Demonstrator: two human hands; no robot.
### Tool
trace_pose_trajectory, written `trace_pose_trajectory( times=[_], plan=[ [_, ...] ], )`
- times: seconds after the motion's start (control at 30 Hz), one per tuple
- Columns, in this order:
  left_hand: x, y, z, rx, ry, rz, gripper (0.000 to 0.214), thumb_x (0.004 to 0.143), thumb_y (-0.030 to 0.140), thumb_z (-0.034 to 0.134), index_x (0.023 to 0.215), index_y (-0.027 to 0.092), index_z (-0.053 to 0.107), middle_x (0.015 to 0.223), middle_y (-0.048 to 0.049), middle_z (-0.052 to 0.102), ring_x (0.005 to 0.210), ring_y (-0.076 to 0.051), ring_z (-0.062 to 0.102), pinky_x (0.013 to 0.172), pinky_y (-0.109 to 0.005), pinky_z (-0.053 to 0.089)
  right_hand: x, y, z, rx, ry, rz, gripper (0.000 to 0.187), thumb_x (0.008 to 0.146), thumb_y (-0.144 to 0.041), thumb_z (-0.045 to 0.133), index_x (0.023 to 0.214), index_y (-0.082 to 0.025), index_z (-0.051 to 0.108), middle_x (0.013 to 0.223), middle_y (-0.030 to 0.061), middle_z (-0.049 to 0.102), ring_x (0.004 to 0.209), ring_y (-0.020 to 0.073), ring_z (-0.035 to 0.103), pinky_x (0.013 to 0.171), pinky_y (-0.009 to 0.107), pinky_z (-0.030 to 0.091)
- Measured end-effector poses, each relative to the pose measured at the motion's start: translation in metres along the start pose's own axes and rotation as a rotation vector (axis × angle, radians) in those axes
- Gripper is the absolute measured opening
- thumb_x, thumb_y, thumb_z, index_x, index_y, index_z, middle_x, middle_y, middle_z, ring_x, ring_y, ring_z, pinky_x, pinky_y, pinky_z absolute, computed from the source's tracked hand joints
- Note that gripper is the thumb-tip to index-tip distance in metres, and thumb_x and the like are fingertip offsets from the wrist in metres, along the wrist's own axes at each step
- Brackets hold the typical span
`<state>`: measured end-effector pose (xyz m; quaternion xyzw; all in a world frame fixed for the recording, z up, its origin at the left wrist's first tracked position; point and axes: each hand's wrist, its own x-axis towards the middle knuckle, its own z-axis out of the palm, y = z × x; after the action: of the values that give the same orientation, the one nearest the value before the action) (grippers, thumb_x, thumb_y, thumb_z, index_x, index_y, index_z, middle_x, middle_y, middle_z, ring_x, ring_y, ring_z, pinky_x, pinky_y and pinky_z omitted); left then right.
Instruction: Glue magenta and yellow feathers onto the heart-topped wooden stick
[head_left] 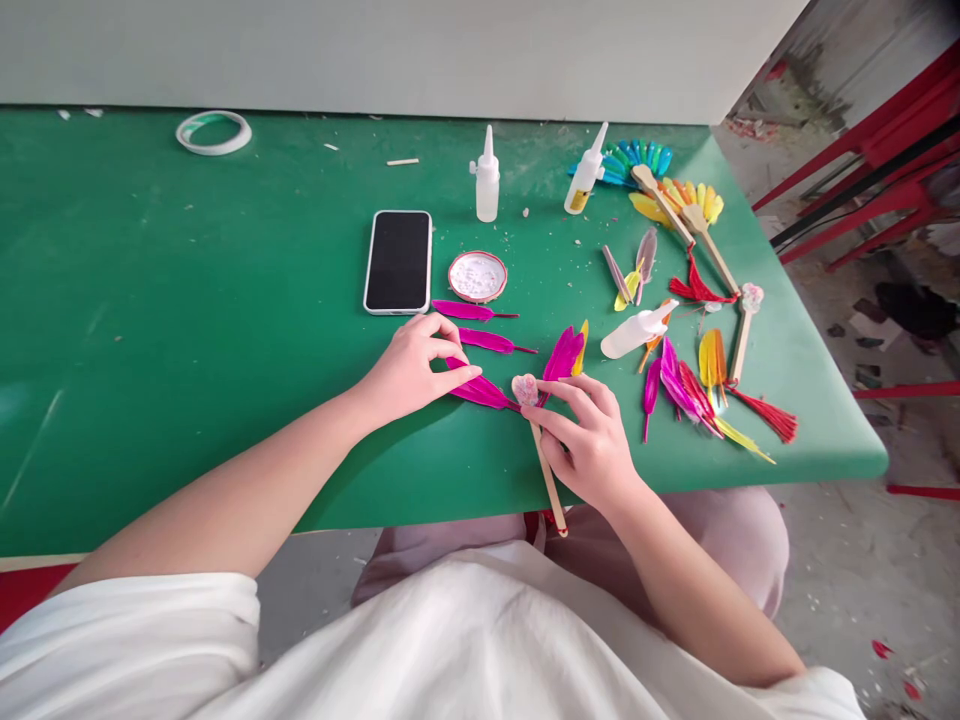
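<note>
My left hand [417,366] pinches a magenta feather [480,391] lying flat on the green table [187,330], its quill end against a small heart-shaped piece [525,388]. That heart tops a wooden stick [547,478], which my right hand [587,440] grips with curled fingers. Another magenta feather [564,353] stands up from the heart, with a yellow one behind it. Two more magenta feathers [480,325] lie just beyond my left hand.
A black phone [398,260] lies face up beside a round lid of white bits [478,276]. Two upright glue bottles [487,180], one lying bottle [636,331], finished feather fans [675,200], loose coloured feathers [697,385] and a tape roll [214,131] sit around. Red chairs stand right.
</note>
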<state>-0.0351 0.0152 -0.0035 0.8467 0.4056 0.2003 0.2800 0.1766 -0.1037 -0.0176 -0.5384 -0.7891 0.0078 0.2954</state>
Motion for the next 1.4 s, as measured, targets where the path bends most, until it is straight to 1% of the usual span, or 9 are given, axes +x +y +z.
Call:
trace_pose_trajectory(
  times=[0.2, 0.27, 0.4, 0.47, 0.57, 0.7, 1.03, 1.23, 1.4],
  plan=[
    [0.001, 0.0, -0.002, 0.011, 0.02, -0.019, 0.027, 0.075, 0.043, 0.06, 0.065, 0.018, 0.066, 0.083, -0.0019, 0.053, 0.083, -0.017, 0.051, 0.082, -0.033, 0.04, 0.001, 0.001, 0.002, -0.009, 0.008, -0.009, 0.029, 0.074, -0.008, 0.052, 0.093, -0.024, 0.066, 0.108, 0.0039, 0.061, 0.103, 0.0226, 0.048, 0.092, 0.043, 0.041],
    [0.001, 0.001, -0.005, -0.023, 0.099, -0.069, 0.028, 0.08, 0.042, 0.054, 0.07, 0.018, 0.066, 0.083, -0.0022, 0.056, 0.083, -0.016, 0.053, 0.078, -0.03, 0.041, 0.001, 0.001, 0.002, -0.009, 0.011, -0.013, 0.029, 0.074, -0.008, 0.052, 0.093, -0.024, 0.067, 0.107, 0.0044, 0.061, 0.104, 0.0226, 0.048, 0.093, 0.044, 0.04],
    [0.001, 0.004, -0.01, -0.146, 0.243, -0.211, 0.033, 0.087, 0.041, 0.04, 0.094, 0.018, 0.063, 0.087, -0.003, 0.063, 0.081, -0.015, 0.057, 0.068, -0.025, 0.042, 0.001, 0.002, 0.002, -0.002, -0.003, -0.009, 0.029, 0.075, -0.008, 0.052, 0.094, -0.025, 0.066, 0.107, 0.0046, 0.061, 0.105, 0.0229, 0.048, 0.093, 0.045, 0.04],
    [0.001, 0.006, -0.009, -0.2, 0.191, -0.24, 0.035, 0.088, 0.043, 0.039, 0.105, 0.018, 0.058, 0.086, -0.0031, 0.065, 0.074, -0.014, 0.058, 0.065, -0.024, 0.042, 0.001, 0.002, 0.002, 0.003, -0.011, -0.002, 0.029, 0.076, -0.009, 0.051, 0.093, -0.026, 0.066, 0.108, 0.0039, 0.061, 0.105, 0.0232, 0.048, 0.093, 0.046, 0.041],
    [0.0, 0.009, -0.005, -0.193, 0.007, -0.208, 0.04, 0.084, 0.044, 0.047, 0.117, 0.021, 0.051, 0.082, -0.0014, 0.066, 0.063, -0.013, 0.056, 0.06, -0.024, 0.042, 0.002, 0.002, 0.001, 0.016, -0.021, 0.01, 0.029, 0.076, -0.009, 0.05, 0.093, -0.026, 0.066, 0.108, 0.0038, 0.061, 0.105, 0.0232, 0.048, 0.091, 0.046, 0.042],
    [-0.001, 0.015, -0.002, -0.182, -0.146, -0.137, 0.047, 0.078, 0.039, 0.057, 0.122, 0.025, 0.047, 0.079, 0.0017, 0.065, 0.07, -0.013, 0.059, 0.068, -0.025, 0.044, 0.002, 0.002, 0.001, 0.034, -0.041, 0.018, 0.028, 0.076, -0.009, 0.05, 0.093, -0.025, 0.066, 0.11, 0.0043, 0.061, 0.11, 0.024, 0.046, 0.092, 0.045, 0.042],
    [-0.003, 0.015, -0.005, -0.133, -0.125, -0.057, 0.038, 0.081, 0.032, 0.052, 0.118, 0.023, 0.051, 0.075, 0.0014, 0.063, 0.081, -0.016, 0.059, 0.081, -0.03, 0.044, 0.003, 0.002, 0.002, 0.061, -0.024, 0.024, 0.027, 0.076, -0.007, 0.05, 0.089, -0.022, 0.067, 0.109, 0.0044, 0.061, 0.112, 0.0243, 0.044, 0.094, 0.044, 0.042],
    [-0.002, 0.012, -0.002, -0.114, -0.18, -0.062, 0.039, 0.08, 0.036, 0.054, 0.117, 0.025, 0.053, 0.08, 0.0006, 0.064, 0.077, -0.015, 0.059, 0.075, -0.028, 0.045, 0.003, 0.002, 0.002, 0.068, -0.03, 0.029, 0.027, 0.076, -0.007, 0.05, 0.089, -0.023, 0.067, 0.109, 0.0047, 0.061, 0.113, 0.0246, 0.044, 0.093, 0.044, 0.042],
    [-0.003, 0.012, 0.0, -0.105, -0.179, -0.043, 0.039, 0.079, 0.037, 0.055, 0.116, 0.025, 0.055, 0.083, -0.0009, 0.064, 0.08, -0.016, 0.059, 0.077, -0.029, 0.046, 0.001, 0.004, 0.0, 0.105, 0.037, 0.056, 0.036, 0.076, -0.007, 0.047, 0.105, -0.024, 0.062, 0.108, 0.0052, 0.061, 0.111, 0.023, 0.048, 0.093, 0.044, 0.044]
  ],
)
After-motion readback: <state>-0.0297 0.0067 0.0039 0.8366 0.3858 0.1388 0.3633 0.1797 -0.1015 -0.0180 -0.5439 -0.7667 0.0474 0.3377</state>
